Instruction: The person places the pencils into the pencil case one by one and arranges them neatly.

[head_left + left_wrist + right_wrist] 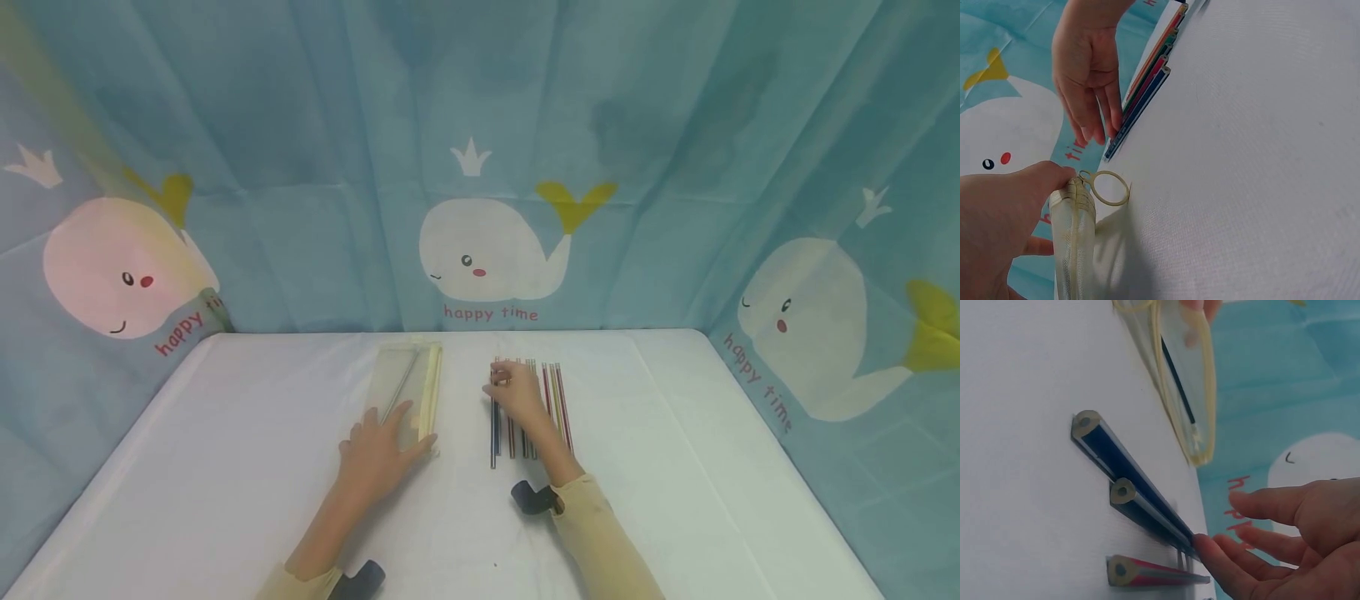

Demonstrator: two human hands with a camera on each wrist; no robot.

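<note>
My left hand lies with spread fingers on a clear pencil case with pale yellow edging. In the left wrist view its thumb touches the zipped edge, close to a yellow zip ring. One dark pencil shows through the case. My right hand reaches over a row of coloured pencils at their far ends. In the right wrist view its thumb stands apart from the fingers, and one fingertip is right at the far ends of two blue pencils. A pink pencil lies beside them.
More coloured pencils lie side by side, right of the hand, on the white tablecloth. Behind the table hangs a blue curtain printed with whales. Each wrist wears a dark camera mount.
</note>
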